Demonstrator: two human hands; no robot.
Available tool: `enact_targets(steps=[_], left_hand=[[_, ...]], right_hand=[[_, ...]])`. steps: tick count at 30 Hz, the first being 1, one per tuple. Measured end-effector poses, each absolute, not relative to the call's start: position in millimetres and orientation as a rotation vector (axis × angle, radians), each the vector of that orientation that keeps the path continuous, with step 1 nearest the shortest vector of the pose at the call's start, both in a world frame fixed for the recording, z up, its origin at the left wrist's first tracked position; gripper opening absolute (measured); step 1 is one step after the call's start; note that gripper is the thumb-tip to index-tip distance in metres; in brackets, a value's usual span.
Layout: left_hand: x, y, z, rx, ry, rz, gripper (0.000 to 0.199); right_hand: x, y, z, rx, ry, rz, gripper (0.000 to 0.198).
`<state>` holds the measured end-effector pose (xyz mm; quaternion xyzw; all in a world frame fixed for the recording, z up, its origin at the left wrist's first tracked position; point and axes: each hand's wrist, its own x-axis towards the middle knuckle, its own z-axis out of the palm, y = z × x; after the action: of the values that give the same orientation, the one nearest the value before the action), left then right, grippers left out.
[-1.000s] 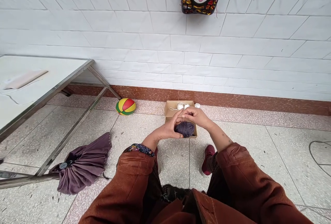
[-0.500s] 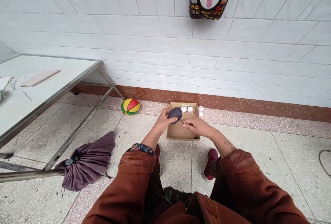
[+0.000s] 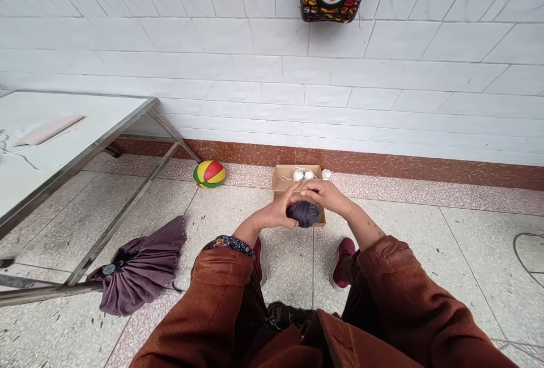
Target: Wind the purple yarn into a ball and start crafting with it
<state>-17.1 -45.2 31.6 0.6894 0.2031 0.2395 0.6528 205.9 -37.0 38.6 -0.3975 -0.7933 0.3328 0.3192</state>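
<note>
A dark purple-grey ball of yarn [image 3: 304, 214] is gripped from its left side by my left hand [image 3: 278, 210], thumb below and fingers above. My right hand [image 3: 326, 194] is just above and to the right of the ball, its thumb and forefinger pinched together. In the earlier frame a strand of the yarn ran to these fingers; now the strand itself is hard to make out. Under both hands an open cardboard box [image 3: 279, 173] stands on the floor. Two white balls of yarn [image 3: 303, 174] lie in its far part, with loose white ends.
Another white ball [image 3: 326, 174] lies right of the box. A coloured ball [image 3: 209, 174] sits by the wall, and a folded purple umbrella [image 3: 144, 269] lies beside the metal-framed table [image 3: 123, 124]. A black basket [image 3: 334, 11] hangs on the wall. A cable [image 3: 519, 254] lies at right.
My left hand has turned and brought the yarn ball down and to the right. My right hand has shifted slightly upward, now closer to the left. The view has moved a little.
</note>
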Motion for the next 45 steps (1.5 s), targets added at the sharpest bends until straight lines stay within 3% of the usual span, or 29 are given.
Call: enact_targets(steps=[10,16,23,27,31,38,45], left_hand=[[-33,-39,43,1.089,0.652,0.867,0.088],[-35,-31,35,0.983,0.857,1.030,0.083],[-32,-27,24,1.347,1.176,0.951,0.097],[-27,-34,24,1.593,0.936,0.682,0.110],[-24,-40,30,1.520,0.580,0.568,0.111],[-29,-41,44,1.008,0.502,0.880,0.087],[-29,-31,39,0.874,0.665,1.060,0.053]], right_hand=[[201,-36,27,-1.274,-2.216,0.751,0.016],[192,-44,30,-1.182,-2.306,0.788,0.023],[189,-58,54,-0.939,-2.264,0.965,0.027],[195,-51,59,-0.973,-2.135,0.884,0.029],[201,-38,48,-1.041,-2.038,0.834,0.030],[197,-38,33,-1.231,-2.059,0.866,0.023],[189,-50,37,-1.071,-2.207,0.891,0.027]])
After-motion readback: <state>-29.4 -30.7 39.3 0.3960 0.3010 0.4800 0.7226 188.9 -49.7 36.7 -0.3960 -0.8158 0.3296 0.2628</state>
